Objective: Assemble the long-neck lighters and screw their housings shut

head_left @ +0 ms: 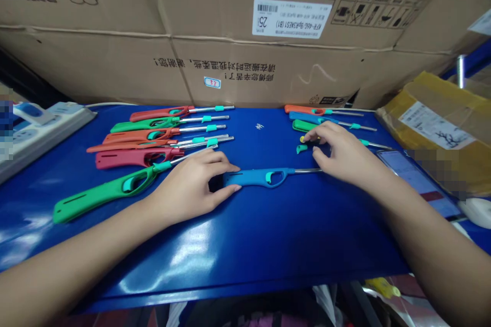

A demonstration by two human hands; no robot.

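Observation:
My left hand (194,184) pinches the handle end of a blue barbecue lighter (255,177), which lies crosswise on the blue table. The lighter has a teal trigger and a metal rod pointing right; the rod's tip reaches my right wrist area. My right hand (341,150) hovers over the table with thumb and forefinger apart. At its forefinger tip is a small yellow piece (302,139), and just below sits a small teal piece (302,148). Beneath that hand, a green lighter (303,125) is partly hidden.
Several red, orange and green lighters lie at left, among them a green one (103,194). An orange lighter (303,110) and a blue one (307,118) lie at back right. A power strip (49,130), phone (418,179), yellow-taped box (433,127) and large carton (215,56) surround them.

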